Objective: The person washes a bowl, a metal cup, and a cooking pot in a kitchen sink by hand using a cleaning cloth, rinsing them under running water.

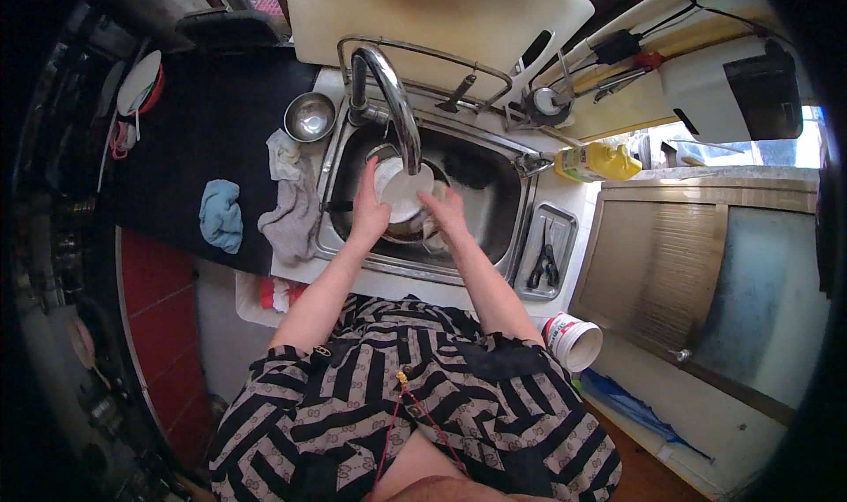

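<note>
Over the stainless steel sink (pixel 493 237), my left hand (pixel 370 205) grips the left edge of a white bowl (pixel 399 194). My right hand (pixel 446 212) is at the bowl's right side, fingers bent near its rim; whether it grips the bowl I cannot tell. Beneath the bowl lies a round pan or basin with more dishes, largely hidden. The curved chrome faucet (pixel 397 98) arches over the bowl. A dark handle (pixel 337 206) shows at the sink's left edge.
Left of the sink are a metal bowl (pixel 310 117), a grey cloth (pixel 291 217) and a blue cloth (pixel 222 215). To the right stand a yellow bottle (pixel 595 162) and a metal tray (pixel 564 231) holding black-handled scissors (pixel 544 264). A large cutting board (pixel 423 12) leans behind.
</note>
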The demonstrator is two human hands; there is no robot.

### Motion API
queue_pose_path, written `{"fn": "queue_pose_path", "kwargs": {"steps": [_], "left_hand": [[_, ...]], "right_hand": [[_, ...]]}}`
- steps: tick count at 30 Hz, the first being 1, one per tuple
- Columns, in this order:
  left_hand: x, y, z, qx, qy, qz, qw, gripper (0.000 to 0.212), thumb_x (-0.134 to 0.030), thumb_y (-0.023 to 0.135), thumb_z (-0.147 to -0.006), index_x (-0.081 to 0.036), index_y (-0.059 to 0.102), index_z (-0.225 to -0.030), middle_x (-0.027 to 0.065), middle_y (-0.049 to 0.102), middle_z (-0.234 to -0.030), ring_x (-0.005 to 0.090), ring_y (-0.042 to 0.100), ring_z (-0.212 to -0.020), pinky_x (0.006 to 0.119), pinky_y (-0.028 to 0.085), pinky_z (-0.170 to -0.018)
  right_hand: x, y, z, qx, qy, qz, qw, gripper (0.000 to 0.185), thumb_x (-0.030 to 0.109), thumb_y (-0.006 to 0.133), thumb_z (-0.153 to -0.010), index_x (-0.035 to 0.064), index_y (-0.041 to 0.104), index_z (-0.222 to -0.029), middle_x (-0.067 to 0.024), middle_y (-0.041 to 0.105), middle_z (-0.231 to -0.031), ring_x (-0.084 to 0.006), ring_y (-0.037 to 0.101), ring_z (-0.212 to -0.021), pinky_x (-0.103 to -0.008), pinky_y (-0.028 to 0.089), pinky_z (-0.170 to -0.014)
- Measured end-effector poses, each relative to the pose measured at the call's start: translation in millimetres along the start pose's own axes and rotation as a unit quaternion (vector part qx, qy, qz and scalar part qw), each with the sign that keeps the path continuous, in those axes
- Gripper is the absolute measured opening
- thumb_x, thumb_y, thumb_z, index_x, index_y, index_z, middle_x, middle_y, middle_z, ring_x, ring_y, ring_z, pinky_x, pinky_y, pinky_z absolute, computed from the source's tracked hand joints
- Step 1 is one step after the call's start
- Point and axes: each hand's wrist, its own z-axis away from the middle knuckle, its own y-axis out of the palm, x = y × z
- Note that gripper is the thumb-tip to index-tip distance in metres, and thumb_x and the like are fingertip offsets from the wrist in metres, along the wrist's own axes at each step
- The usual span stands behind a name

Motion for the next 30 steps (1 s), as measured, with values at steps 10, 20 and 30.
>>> {"fn": "queue_pose_path", "kwargs": {"steps": [10,20,30], "left_hand": [[-7.1,-14.2,-11.3,-0.028,0.047,0.050,0.997,0.079,0.013,0.048,-0.063,-0.016,0.035,-0.135,0.0137,0.048,-0.117,0.0333,0.049,-0.110,0.038,0.043,-0.092],[8.0,10.5,1.1,0.143,-0.265,0.363,0.882,0.080,0.009,0.046,-0.064,-0.015,0.019,-0.136,0.0133,0.040,-0.125,0.0310,0.049,-0.112,0.045,0.057,-0.071],[-21.1,-20.7,14.1,0.054,0.200,-0.202,0.957,0.070,0.012,0.052,-0.065,-0.017,0.045,-0.128,0.0140,0.048,-0.117,0.0356,0.048,-0.109,0.040,0.043,-0.091]], "right_hand": [[45.3,-30.4,30.1,-0.024,-0.104,0.072,0.992,0.027,0.026,0.056,-0.088,-0.0005,0.061,-0.091,-0.0037,0.061,-0.081,-0.0108,0.054,-0.074,-0.0262,0.043,-0.066],[103.4,16.8,62.0,0.033,-0.313,0.310,0.897,0.021,0.020,0.053,-0.084,0.0047,0.062,-0.095,-0.0139,0.057,-0.100,-0.0349,0.056,-0.091,-0.0406,0.047,-0.077],[40.6,29.6,28.0,0.139,-0.350,0.386,0.842,0.041,0.032,0.064,-0.072,0.0137,0.060,-0.108,-0.0155,0.063,-0.101,-0.0342,0.059,-0.095,-0.0436,0.048,-0.080]]}}
